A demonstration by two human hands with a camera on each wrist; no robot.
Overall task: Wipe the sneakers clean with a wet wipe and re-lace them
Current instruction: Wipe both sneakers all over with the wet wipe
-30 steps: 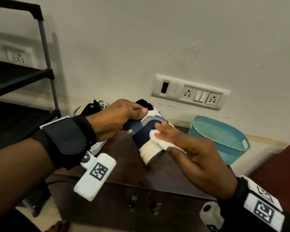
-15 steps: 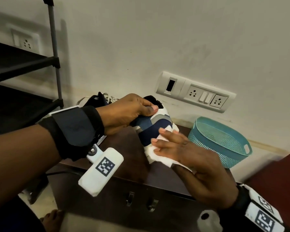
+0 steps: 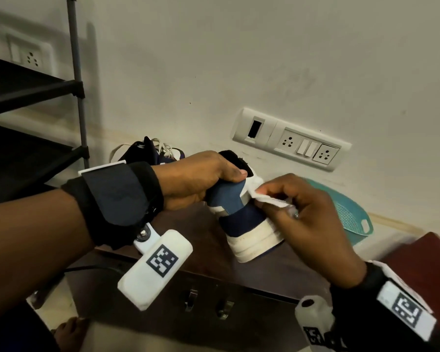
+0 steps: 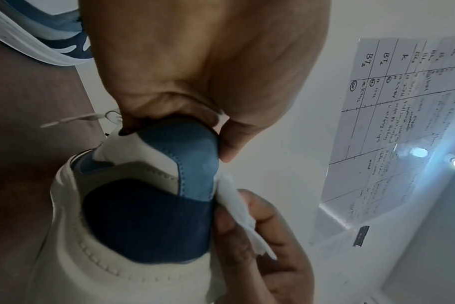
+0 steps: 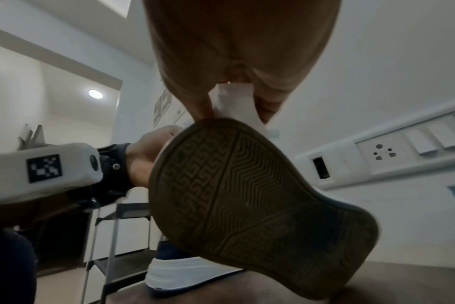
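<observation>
My left hand [image 3: 201,177] grips a blue, navy and white sneaker [image 3: 241,219] by its heel collar, held tilted above the dark wooden cabinet top [image 3: 206,240]. The same sneaker's heel [image 4: 148,205] fills the left wrist view, and its brown patterned sole [image 5: 242,197] fills the right wrist view. My right hand [image 3: 297,212] pinches a white wet wipe [image 3: 264,198] against the upper right side of the heel. The wipe [image 4: 237,209] shows between thumb and fingers. A second sneaker [image 3: 158,152] with loose white laces lies behind my left hand.
A teal plastic basket [image 3: 353,219] sits on the cabinet at the right, near the wall. A white socket panel [image 3: 290,142] is on the wall above. A black shelf rack [image 3: 36,97] stands to the left. Cabinet door handles [image 3: 206,301] face me below.
My right hand with the wipe has moved up from the white midsole to the upper heel. The sneaker's heel has tipped more toward me in my left hand.
</observation>
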